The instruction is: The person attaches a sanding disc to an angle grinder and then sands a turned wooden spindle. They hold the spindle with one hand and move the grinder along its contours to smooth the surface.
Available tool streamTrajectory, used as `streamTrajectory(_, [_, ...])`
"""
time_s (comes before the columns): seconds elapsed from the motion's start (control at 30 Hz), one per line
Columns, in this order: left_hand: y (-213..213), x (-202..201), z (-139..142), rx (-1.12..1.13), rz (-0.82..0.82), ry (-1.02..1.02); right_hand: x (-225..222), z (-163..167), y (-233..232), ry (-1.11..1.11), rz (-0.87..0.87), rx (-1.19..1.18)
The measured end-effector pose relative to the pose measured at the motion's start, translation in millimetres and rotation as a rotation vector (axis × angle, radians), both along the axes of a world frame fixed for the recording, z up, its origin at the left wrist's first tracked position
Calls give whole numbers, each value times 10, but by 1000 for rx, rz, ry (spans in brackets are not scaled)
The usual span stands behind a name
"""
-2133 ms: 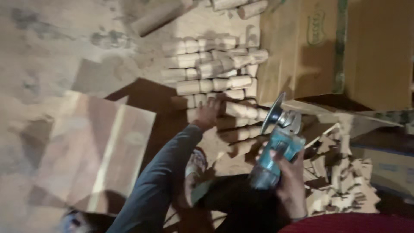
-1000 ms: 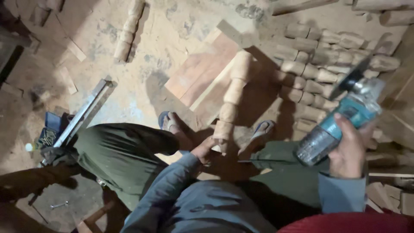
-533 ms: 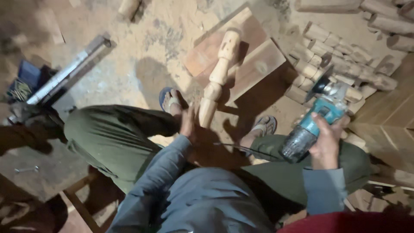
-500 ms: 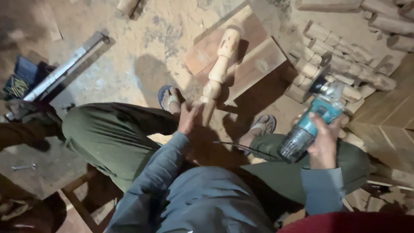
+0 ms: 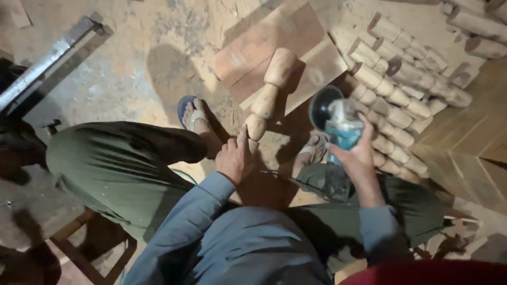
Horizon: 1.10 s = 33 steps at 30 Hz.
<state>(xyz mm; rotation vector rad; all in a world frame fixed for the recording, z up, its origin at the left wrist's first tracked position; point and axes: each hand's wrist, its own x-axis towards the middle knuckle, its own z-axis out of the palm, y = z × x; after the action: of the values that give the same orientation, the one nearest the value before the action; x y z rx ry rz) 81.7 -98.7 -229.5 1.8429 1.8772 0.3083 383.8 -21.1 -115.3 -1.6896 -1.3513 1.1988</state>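
— Where is the turned wooden leg (image 5: pixel 268 95) found?

— It is seen leaning on the reddish boards (image 5: pixel 248 53), its long axis running from the near foot up and away toward the boards. Its lower end is gripped by the left hand (image 5: pixel 234 158), whose grip is closed around it.

— And the other hand?

— A teal angle grinder (image 5: pixel 338 132) is clasped in the right hand (image 5: pixel 359 155), just right of the leg, disc toward it. The left hand is nearer the leg.

— Any containers?

— None are seen; a stack of turned pieces (image 5: pixel 401 95) is piled on the floor right of the leg.
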Motion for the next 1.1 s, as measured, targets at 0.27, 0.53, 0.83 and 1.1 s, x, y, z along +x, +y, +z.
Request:
streamTrajectory(0.27, [33, -49, 67, -150, -54, -69, -600, 35, 625, -460, 219, -64])
streamTrajectory(0.53, [109, -81, 174, -254, -74, 23, -871, 41, 1014, -561, 283, -221])
streamTrajectory(0.83, [122, -192, 62, -322, -57, -265, -559, -273, 917, -392, 253, -114])
streamTrajectory(1.1, [134, -246, -15, -165, -49, -505, -255, -569, 840, -147, 144, -7])
